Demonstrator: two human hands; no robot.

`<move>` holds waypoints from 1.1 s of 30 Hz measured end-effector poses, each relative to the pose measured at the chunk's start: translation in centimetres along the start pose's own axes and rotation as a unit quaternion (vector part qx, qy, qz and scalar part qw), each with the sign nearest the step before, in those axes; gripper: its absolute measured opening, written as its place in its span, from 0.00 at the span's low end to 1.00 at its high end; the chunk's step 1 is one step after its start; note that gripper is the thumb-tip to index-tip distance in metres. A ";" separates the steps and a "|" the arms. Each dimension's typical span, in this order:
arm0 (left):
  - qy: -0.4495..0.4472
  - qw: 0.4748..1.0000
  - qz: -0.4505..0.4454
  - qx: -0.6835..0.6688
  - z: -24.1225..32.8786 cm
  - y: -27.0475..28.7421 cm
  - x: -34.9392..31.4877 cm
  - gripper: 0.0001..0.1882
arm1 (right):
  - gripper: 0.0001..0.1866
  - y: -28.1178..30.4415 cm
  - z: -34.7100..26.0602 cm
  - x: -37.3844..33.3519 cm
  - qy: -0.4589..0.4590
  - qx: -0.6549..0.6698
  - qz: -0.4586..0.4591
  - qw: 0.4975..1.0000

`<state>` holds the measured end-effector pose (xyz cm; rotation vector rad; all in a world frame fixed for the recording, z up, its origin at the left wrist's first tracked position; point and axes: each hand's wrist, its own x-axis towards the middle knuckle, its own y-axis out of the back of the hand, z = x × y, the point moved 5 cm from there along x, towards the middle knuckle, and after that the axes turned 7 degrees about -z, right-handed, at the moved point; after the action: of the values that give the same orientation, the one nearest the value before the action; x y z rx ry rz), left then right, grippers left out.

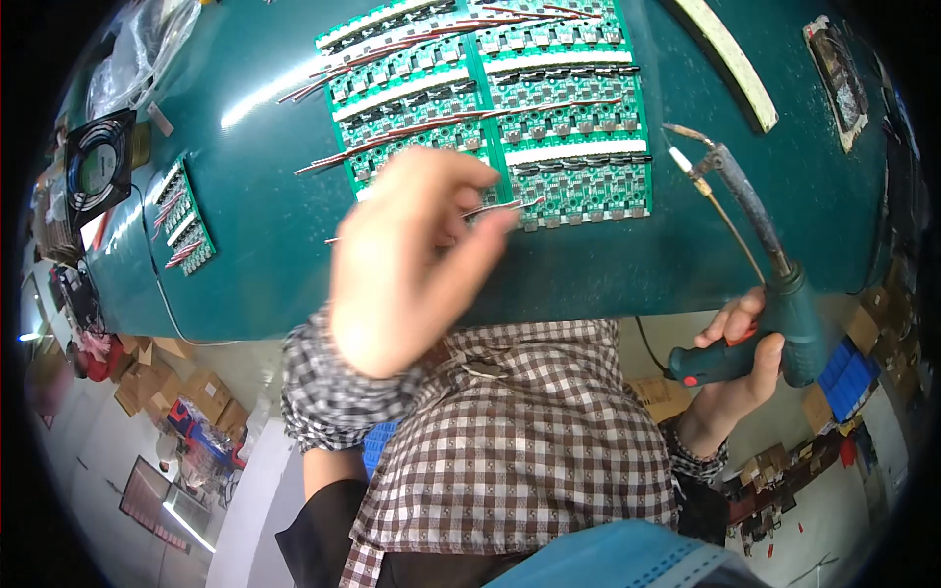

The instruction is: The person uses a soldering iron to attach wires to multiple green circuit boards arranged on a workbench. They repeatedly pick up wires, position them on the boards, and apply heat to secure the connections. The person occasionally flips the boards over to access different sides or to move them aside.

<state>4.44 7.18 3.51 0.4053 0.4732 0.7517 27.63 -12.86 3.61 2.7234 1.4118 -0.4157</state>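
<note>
My left hand [397,260], slightly blurred, hovers over the near left part of a panel of green circuit boards [578,201]. Its thumb and index finger are apart, and the other fingers curl beneath. Red and white wires [517,205] run under it, and I see nothing held. My right hand [740,358] grips the handle of a green soldering gun [792,323] right of the boards. The soldering tip [686,132] and the thin solder feed tube [727,225] point up and left, apart from the panel's right edge.
A smaller circuit board with wires [183,218] lies at the left, beside a black fan [98,167]. Clear plastic bags [142,54] are at the far left. A pale curved strip [725,64] and a dirty, worn tray [836,83] lie at the far right.
</note>
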 end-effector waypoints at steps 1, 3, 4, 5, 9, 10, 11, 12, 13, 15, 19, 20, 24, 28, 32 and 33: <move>-0.029 0.997 0.064 -0.012 -0.8 1.3 0.2 0.12 | 0.28 0.3 0.1 0.1 0.005 0.012 -0.001 1.000; 0.014 0.987 0.160 0.014 -1.7 5.5 0.5 0.10 | 0.28 0.8 0.2 1.1 0.005 0.036 -0.017 0.999; 0.014 0.982 0.183 0.052 -2.7 7.4 1.2 0.10 | 0.28 0.9 0.2 1.3 0.010 0.046 -0.022 0.999; 0.009 0.978 0.200 0.054 -3.8 9.0 2.1 0.11 | 0.28 0.7 0.1 1.5 0.008 0.056 -0.028 0.998; -0.034 0.944 0.259 0.202 -8.2 13.3 4.4 0.14 | 0.27 0.3 -0.2 2.1 0.015 0.110 -0.057 0.992; -0.050 0.933 0.264 0.238 -9.0 13.9 4.6 0.13 | 0.26 0.6 -0.1 2.2 0.020 0.129 -0.062 0.990; -0.040 0.938 0.275 0.208 -8.6 13.9 5.1 0.12 | 0.26 1.0 0.0 2.2 0.028 0.128 -0.065 0.989; -0.011 0.945 0.281 0.169 -8.3 13.6 5.4 0.11 | 0.26 1.3 -0.4 2.0 0.031 0.120 -0.067 0.990; -0.008 0.943 0.277 0.185 -8.4 14.0 5.9 0.10 | 0.25 1.1 -0.6 2.3 0.032 0.122 -0.062 0.990; 0.003 0.943 0.273 0.189 -8.9 14.0 6.4 0.10 | 0.24 0.9 -0.8 2.5 0.028 0.114 -0.068 0.991; -0.001 0.932 0.302 0.201 -9.6 15.1 9.2 0.10 | 0.24 0.4 -0.8 3.1 0.031 0.107 -0.077 0.991; -0.002 0.927 0.306 0.215 -9.6 15.3 10.1 0.10 | 0.24 0.4 -0.8 3.0 0.030 0.111 -0.078 0.990; 0.022 0.942 0.266 0.203 -10.9 15.7 11.8 0.08 | 0.24 0.4 -1.1 3.1 0.030 0.107 -0.094 0.989; 0.035 0.960 0.208 0.183 -10.4 14.7 10.6 0.07 | 0.23 0.4 -1.3 2.9 0.030 0.109 -0.076 0.991; 0.049 0.958 0.210 0.189 -9.0 14.5 10.9 0.10 | 0.24 0.0 -1.2 3.0 0.032 0.119 -0.053 0.991; 0.041 0.958 0.180 0.221 -9.0 14.1 11.4 0.11 | 0.24 -0.1 -1.3 2.9 0.033 0.120 -0.057 0.991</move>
<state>-0.98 26.48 0.30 0.8981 0.6575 1.0197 29.39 -10.25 4.17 2.8736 1.6400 -0.5382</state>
